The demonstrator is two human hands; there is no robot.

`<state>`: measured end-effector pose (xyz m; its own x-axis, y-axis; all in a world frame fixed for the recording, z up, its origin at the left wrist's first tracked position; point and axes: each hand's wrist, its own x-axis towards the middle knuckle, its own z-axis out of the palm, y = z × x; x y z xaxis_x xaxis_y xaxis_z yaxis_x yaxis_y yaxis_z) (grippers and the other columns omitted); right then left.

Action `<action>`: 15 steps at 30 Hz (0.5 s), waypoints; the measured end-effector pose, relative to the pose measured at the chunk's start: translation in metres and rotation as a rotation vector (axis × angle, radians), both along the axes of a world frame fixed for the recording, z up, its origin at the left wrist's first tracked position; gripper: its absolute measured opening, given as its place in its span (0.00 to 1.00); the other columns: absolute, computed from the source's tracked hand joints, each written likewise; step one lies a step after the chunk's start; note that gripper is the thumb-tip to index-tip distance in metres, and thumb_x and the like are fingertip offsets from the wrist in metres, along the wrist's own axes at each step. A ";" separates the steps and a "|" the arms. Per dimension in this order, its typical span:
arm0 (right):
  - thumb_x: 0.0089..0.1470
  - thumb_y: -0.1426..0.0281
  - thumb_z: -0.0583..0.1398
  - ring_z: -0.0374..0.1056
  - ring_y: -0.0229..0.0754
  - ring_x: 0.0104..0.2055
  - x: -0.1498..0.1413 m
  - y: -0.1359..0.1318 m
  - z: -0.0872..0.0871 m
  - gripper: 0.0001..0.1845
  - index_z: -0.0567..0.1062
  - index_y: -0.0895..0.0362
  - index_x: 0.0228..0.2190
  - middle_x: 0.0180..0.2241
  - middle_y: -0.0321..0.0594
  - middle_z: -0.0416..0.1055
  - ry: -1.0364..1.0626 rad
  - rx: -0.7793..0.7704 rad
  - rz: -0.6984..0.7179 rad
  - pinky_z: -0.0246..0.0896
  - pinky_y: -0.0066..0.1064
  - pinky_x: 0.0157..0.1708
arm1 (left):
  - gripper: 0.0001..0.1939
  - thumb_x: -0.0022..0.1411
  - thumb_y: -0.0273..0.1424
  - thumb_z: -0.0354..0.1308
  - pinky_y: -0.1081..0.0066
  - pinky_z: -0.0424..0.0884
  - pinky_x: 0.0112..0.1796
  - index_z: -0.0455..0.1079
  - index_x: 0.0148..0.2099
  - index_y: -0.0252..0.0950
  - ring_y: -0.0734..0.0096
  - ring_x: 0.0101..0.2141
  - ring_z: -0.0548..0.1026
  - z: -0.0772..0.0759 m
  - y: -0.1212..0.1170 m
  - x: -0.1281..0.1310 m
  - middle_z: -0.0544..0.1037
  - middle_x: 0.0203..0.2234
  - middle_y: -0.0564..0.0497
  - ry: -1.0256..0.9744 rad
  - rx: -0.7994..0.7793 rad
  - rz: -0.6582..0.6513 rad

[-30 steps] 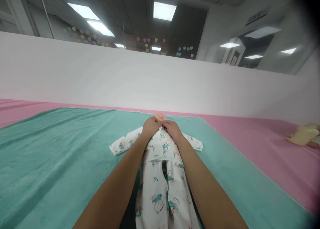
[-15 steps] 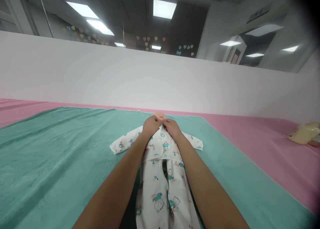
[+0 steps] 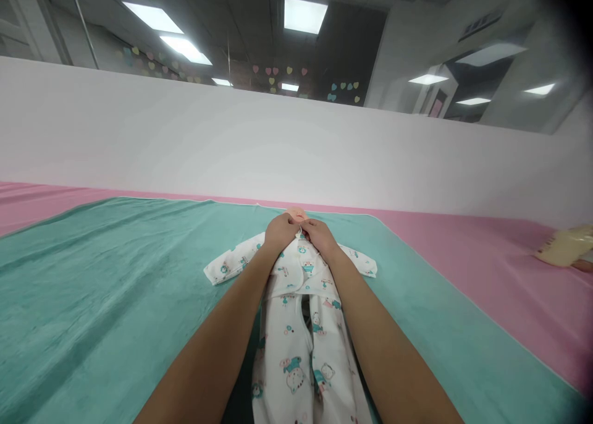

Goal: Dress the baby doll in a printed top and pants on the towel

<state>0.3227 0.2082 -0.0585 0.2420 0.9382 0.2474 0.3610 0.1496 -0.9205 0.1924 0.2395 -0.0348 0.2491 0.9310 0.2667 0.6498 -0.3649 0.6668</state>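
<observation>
A baby doll (image 3: 296,212) lies on its back on a teal blanket (image 3: 139,275), its head at the far end and partly hidden behind my hands. It wears a white printed baby top (image 3: 290,269) with the sleeves spread to both sides, and matching trousers (image 3: 282,350) with a gap at the crotch. My left hand (image 3: 281,231) and my right hand (image 3: 319,233) meet at the neckline, fingers closed on the top's collar. A short white tie or edge shows between the fingertips. Exactly what each fingertip pinches is too small to see.
Pink cloth (image 3: 500,257) lies beneath the blanket and shows along the back and right. A pale yellowish object (image 3: 563,246) rests at the far right edge. Behind stands a low white wall (image 3: 278,146) with dark glass above it, bearing heart-shaped stickers.
Almost nothing differs. Both hands stay at the doll's collar, and the clothes lie as before.
</observation>
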 end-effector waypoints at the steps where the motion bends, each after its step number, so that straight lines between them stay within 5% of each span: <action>1: 0.44 0.63 0.55 0.53 0.34 0.19 0.000 0.000 0.000 0.11 0.67 0.56 0.19 0.15 0.31 0.60 0.001 0.001 0.000 0.47 0.27 0.21 | 0.03 0.52 0.30 0.51 0.72 0.61 0.28 0.65 0.29 0.38 0.67 0.31 0.71 0.000 0.000 0.000 0.76 0.29 0.52 0.000 0.000 0.000; 15: 0.44 0.61 0.56 0.53 0.33 0.19 0.000 -0.001 0.000 0.13 0.66 0.56 0.18 0.15 0.31 0.60 0.028 -0.001 -0.013 0.46 0.27 0.21 | 0.03 0.51 0.31 0.52 0.72 0.61 0.28 0.65 0.28 0.38 0.68 0.30 0.71 0.000 0.000 0.000 0.76 0.29 0.52 -0.012 -0.013 -0.002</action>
<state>0.3222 0.2075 -0.0583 0.2616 0.9351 0.2392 0.3367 0.1439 -0.9306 0.1924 0.2394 -0.0351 0.2482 0.9337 0.2580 0.6408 -0.3580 0.6791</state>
